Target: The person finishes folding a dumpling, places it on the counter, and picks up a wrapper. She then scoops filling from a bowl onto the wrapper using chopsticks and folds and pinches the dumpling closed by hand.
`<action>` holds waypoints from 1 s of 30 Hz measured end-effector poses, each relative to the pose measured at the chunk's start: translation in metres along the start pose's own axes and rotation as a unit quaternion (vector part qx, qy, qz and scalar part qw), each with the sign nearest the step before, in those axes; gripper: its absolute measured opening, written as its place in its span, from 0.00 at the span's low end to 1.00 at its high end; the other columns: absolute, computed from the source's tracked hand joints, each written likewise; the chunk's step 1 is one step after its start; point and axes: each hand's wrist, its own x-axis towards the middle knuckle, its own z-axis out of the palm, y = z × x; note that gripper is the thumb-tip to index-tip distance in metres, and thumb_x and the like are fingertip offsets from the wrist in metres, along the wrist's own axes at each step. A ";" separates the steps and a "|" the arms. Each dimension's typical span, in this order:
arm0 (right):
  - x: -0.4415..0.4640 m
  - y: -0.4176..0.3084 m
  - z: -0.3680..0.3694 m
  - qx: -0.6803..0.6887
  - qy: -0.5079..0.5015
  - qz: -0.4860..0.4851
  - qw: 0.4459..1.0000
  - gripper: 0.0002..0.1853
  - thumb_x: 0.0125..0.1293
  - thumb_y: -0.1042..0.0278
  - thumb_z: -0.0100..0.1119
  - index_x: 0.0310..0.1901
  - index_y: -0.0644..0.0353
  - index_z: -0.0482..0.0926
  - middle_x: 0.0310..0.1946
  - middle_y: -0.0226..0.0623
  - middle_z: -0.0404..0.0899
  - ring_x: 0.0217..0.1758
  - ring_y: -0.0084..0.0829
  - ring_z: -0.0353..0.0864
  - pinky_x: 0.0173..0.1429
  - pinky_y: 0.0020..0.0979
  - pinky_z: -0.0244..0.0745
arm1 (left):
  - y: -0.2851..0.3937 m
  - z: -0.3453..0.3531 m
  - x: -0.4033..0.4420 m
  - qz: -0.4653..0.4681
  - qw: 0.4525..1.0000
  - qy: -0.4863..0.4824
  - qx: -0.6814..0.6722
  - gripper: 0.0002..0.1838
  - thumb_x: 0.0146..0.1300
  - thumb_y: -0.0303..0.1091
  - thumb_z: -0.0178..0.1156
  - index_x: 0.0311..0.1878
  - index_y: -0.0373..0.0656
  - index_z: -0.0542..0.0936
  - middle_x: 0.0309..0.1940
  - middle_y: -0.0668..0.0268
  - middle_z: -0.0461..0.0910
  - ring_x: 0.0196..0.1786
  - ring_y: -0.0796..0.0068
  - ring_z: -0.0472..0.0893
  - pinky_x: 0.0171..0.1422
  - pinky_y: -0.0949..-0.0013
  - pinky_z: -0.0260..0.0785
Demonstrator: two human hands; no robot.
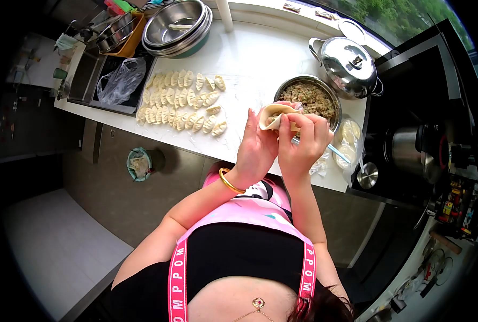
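Observation:
My left hand, a gold bangle at its wrist, cradles a half-folded dumpling with filling showing inside the wrapper. The thumb and fingers of my right hand pinch the wrapper's edge from the other side. Both hands are raised in front of the counter's edge. Just beyond them a metal bowl holds minced filling, its near side partly hidden by my hands. A pale blue stick-like handle shows behind my right hand; its other end is hidden.
Rows of folded dumplings lie on the white counter to the left. A lidded pot stands behind the bowl. Bagged pale rounds sit at right, near the black stove. Stacked basins and a sink are far left.

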 end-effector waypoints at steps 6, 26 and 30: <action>-0.008 0.004 -0.004 0.043 0.016 0.018 0.999 0.08 0.57 0.68 0.70 0.36 0.52 0.81 0.31 0.30 0.74 0.35 0.32 0.74 0.43 0.35 0.60 | 0.006 -0.004 0.003 -0.047 0.998 0.017 -0.032 0.40 0.73 0.65 0.29 0.70 0.37 0.60 0.68 0.51 0.65 0.72 0.58 0.63 0.78 0.55 0.51; 0.035 0.021 -0.031 0.080 -0.049 0.040 0.995 0.08 0.54 0.69 0.72 0.35 0.56 0.84 0.35 0.33 0.71 0.39 0.34 0.70 0.44 0.35 0.64 | 0.023 0.003 0.003 -0.135 0.986 0.017 -0.095 0.43 0.73 0.66 0.26 0.74 0.36 0.55 0.71 0.53 0.62 0.73 0.60 0.63 0.77 0.54 0.54; 0.044 0.024 -0.031 0.109 -0.147 0.062 0.981 0.06 0.53 0.71 0.71 0.33 0.58 0.84 0.36 0.34 0.72 0.41 0.35 0.71 0.47 0.35 0.66 | 0.024 -0.004 0.001 -0.166 0.984 -0.005 -0.058 0.43 0.73 0.67 0.24 0.74 0.39 0.58 0.69 0.58 0.66 0.72 0.64 0.66 0.75 0.57 0.58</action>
